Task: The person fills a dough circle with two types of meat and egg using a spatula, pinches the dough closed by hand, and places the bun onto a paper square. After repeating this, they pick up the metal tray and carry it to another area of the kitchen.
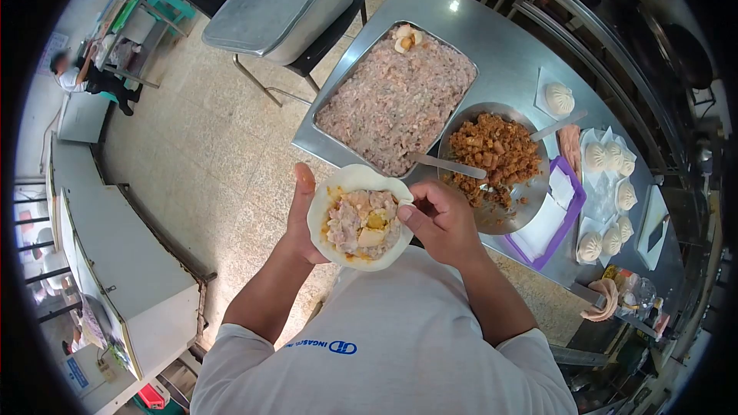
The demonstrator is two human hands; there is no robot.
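A round dough wrapper lies across my left hand, whose thumb stands up beside it while the other fingers are hidden underneath. Meat filling with a piece of egg sits in the middle of the dough. The thumb and index finger of my right hand pinch the dough's right edge. Just beyond is a metal tray full of raw minced meat, with a spatula resting over its corner. To the right, a metal bowl holds a brown cooked filling.
Paper sheets lie in a purple tray. Several pleated buns sit on paper at the steel table's right side. A covered container stands beyond, and a seated person is at far left.
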